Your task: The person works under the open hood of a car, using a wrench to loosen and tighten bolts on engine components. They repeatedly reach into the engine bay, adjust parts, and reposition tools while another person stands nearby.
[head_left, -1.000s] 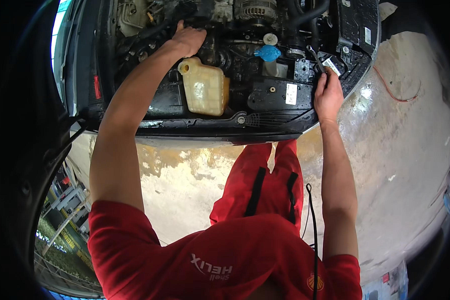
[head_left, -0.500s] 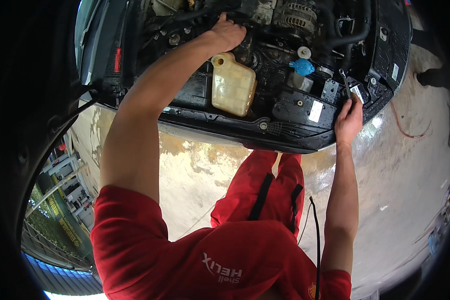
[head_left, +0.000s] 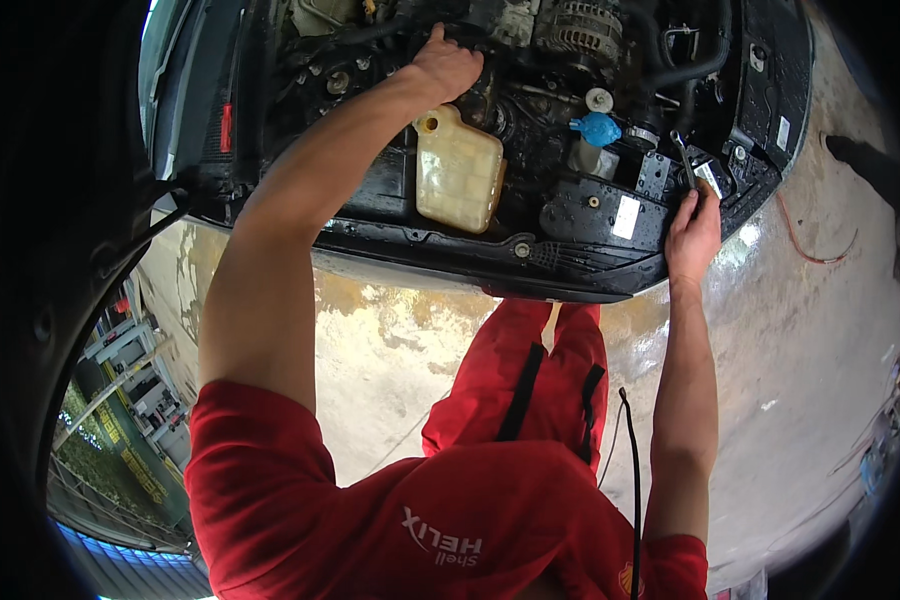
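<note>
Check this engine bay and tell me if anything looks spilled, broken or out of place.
Nothing stands out as broken. The front panel looks wet and glossy, but I cannot tell with what. The pale reservoir sits in place, the blue cap is on. The left hand reaches deep; the right hand holds a wrench.

The right hand has slid onto the wrench.

tank: yellowed, cloudy plastic, smooth, dull sheen
cap: blue plastic, matt
wrench: bare metal, bright and polished, held in the right hand
front panel: black plastic, wet-looking gloss, grime seen
alternator: ribbed grey metal, dull
overalls: red cloth, matt, black strips sewn on
floor: concrete, stained, shiny where wet
</note>
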Available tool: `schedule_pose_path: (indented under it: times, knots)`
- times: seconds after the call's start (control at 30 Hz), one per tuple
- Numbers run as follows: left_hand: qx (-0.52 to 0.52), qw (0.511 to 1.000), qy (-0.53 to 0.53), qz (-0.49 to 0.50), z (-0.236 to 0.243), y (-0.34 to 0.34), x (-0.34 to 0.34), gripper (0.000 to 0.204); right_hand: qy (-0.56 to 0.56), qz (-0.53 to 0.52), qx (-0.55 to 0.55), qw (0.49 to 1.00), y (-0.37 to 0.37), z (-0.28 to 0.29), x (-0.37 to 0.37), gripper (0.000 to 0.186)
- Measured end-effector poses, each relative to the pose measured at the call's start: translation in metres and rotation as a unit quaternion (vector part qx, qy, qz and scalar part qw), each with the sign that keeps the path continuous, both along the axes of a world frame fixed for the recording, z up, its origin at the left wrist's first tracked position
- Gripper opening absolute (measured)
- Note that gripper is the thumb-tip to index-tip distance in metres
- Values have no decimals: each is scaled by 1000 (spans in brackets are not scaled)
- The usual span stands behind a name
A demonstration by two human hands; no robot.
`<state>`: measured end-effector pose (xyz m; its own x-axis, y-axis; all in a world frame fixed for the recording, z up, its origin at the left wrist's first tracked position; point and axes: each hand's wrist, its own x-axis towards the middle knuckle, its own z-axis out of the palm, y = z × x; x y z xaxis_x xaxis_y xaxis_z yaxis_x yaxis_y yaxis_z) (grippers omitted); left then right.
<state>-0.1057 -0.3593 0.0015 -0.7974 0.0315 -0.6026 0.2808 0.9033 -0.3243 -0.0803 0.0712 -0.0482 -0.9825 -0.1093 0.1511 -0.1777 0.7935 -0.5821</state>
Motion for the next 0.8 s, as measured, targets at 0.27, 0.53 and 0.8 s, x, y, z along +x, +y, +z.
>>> schedule_pose_path:
  times: [0.27,0.53,0.8]
  knots:
    - [7,996,-87,35,8,-1,-14,73,7,5,-11,1000,0,-3,-2,25]
    - [21,994,-97,49,16,2,-17,83,20,4,-8,1000,-2,2,-2,25]
    - [34,990,-121,66,39,1,-25,63,43,9,-8,999,-1,-1,-2,25]
